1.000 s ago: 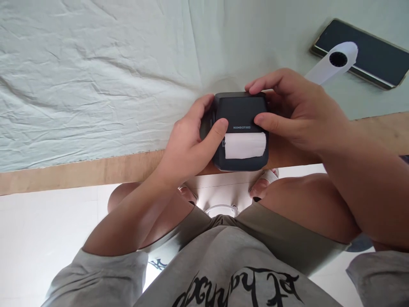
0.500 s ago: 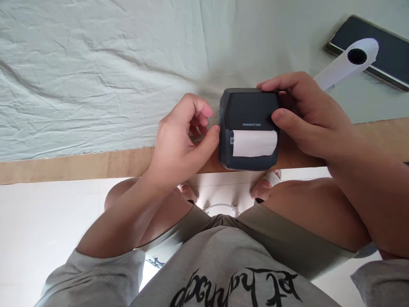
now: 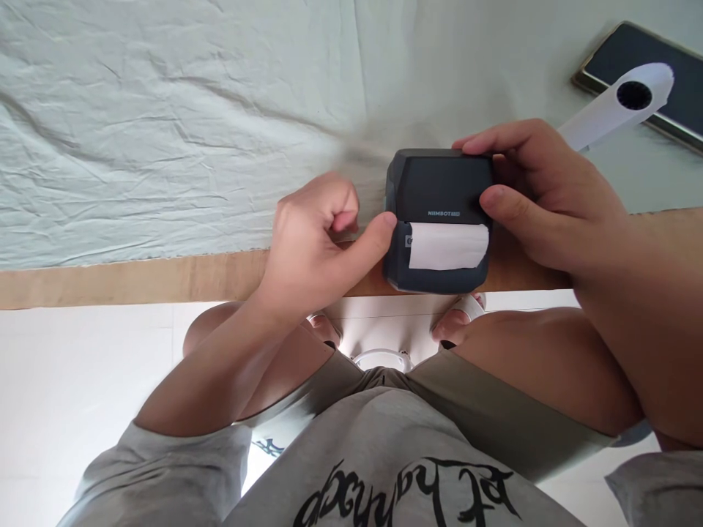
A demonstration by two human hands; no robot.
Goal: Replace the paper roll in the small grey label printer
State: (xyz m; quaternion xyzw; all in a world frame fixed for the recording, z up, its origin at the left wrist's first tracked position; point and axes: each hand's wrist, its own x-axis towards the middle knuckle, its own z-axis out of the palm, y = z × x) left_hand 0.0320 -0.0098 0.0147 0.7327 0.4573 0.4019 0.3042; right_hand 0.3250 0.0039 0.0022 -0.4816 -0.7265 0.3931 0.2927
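Observation:
A dark, box-shaped label printer [image 3: 439, 183] marked NIIMBOT is at the table's front edge. A piece of white label paper [image 3: 449, 247] sticks out of its slot and lies over the lower front. My right hand [image 3: 554, 197] grips the printer's right side, thumb on top and fingers round the far corner. My left hand [image 3: 318, 241] is closed beside the printer, its fingers curled in with nothing in them. Its thumb is stretched out, and the tip meets the printer's left edge near the slot.
A pale green wrinkled cloth [image 3: 165, 132] covers the table, leaving a bare wooden edge [image 3: 132, 278] along the front. Beyond my right hand lie a white paper roll [image 3: 604, 113] and a dark phone [image 3: 642, 58], with the roll's end overlapping the phone in view.
The printer and both hands appear slightly further right in view, as do the roll and phone. My left fingers have curled tighter, and the thumb has come over the printer's left edge.

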